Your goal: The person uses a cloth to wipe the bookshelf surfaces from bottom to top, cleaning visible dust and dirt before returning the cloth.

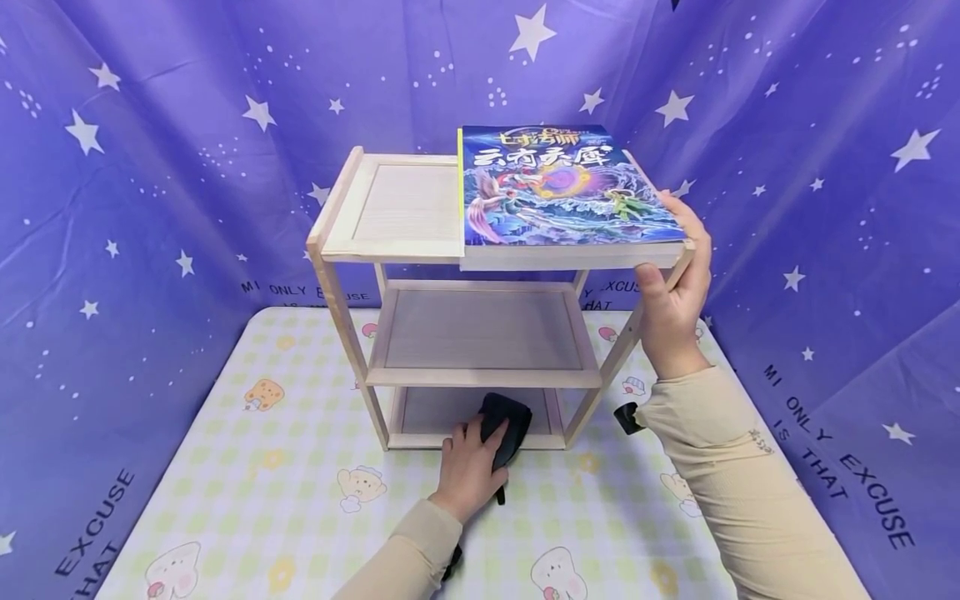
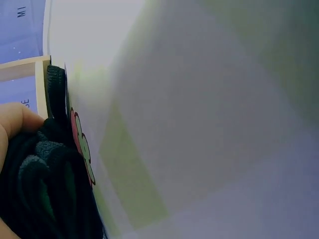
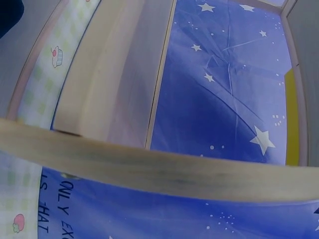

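A small three-tier wooden shelf (image 1: 412,200) stands upright on the table. On the right half of its top board lies a thick book (image 1: 570,196) with a blue illustrated cover. My right hand (image 1: 675,312) grips the shelf's top right side, thumb in front and fingers behind, beside the book. Low at the front, my left hand (image 1: 467,471) holds a folded dark cloth (image 1: 516,414) at the bottom board (image 1: 438,408). In the left wrist view the folded layers of the cloth (image 2: 55,199) show between fingers and thumb. The right wrist view shows a wooden side post (image 3: 164,172) close up.
The shelf's middle board (image 1: 480,329) spans above the left hand. A checked tablecloth (image 1: 285,492) with cartoon prints covers the table. Purple curtains (image 1: 187,150) with white stars hang behind and on both sides, near the table's edges.
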Available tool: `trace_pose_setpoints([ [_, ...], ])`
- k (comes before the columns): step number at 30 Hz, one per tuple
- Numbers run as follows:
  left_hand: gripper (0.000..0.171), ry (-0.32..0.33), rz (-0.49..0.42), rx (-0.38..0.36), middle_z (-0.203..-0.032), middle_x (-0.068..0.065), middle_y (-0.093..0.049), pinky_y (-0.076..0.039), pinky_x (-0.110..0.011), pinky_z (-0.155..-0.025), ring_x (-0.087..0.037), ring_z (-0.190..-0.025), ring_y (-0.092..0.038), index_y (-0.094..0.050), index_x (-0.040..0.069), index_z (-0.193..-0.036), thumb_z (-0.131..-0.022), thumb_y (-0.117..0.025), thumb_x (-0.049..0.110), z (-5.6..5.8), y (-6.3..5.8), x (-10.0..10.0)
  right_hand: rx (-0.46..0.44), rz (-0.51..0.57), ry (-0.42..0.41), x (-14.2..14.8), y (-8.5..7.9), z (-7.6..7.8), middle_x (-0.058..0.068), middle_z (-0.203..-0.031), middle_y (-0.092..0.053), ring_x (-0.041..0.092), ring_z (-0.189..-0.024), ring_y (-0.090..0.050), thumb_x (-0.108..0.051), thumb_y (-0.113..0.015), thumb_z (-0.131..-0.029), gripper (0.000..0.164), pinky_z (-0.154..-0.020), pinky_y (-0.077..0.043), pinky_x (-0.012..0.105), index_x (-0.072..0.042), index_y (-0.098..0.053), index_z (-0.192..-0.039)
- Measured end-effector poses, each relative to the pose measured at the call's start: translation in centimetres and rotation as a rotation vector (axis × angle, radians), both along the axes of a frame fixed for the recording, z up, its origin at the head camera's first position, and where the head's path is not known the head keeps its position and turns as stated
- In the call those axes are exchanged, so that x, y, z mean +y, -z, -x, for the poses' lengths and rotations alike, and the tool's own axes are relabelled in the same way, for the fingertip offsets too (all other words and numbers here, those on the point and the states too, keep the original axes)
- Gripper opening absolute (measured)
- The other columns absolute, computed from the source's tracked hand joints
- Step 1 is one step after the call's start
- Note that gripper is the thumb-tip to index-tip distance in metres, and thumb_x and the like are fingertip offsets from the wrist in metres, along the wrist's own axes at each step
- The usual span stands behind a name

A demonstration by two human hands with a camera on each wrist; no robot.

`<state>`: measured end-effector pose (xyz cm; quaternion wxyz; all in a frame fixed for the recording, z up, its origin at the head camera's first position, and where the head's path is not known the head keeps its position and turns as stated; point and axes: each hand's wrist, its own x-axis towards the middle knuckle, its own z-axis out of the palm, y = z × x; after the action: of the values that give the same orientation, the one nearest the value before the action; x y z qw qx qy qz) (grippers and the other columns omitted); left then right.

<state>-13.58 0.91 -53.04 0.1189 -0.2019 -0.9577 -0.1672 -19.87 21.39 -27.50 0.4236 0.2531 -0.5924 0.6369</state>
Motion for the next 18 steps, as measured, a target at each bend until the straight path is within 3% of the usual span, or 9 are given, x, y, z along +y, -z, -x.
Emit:
trace_pose_setpoints([
  [18, 0.064, -0.018, 0.011, -0.006, -0.134, -0.018, -0.056, -0.045, -0.047, -0.076, -0.039, -0.112, -0.054, -0.058, 0.022, -0.139, -0.078, -0.074, 0.029, -0.32, -0.57, -0.36, 0.0, 0.006, -0.009, 0.18, 0.18, 0.03, 0.002, -0.143, -0.047, 0.028, -0.144, -0.033, -0.059, -0.078, -0.074, 0.093, -0.117, -0.033, 0.036, 0.0, -0.044, -0.137],
])
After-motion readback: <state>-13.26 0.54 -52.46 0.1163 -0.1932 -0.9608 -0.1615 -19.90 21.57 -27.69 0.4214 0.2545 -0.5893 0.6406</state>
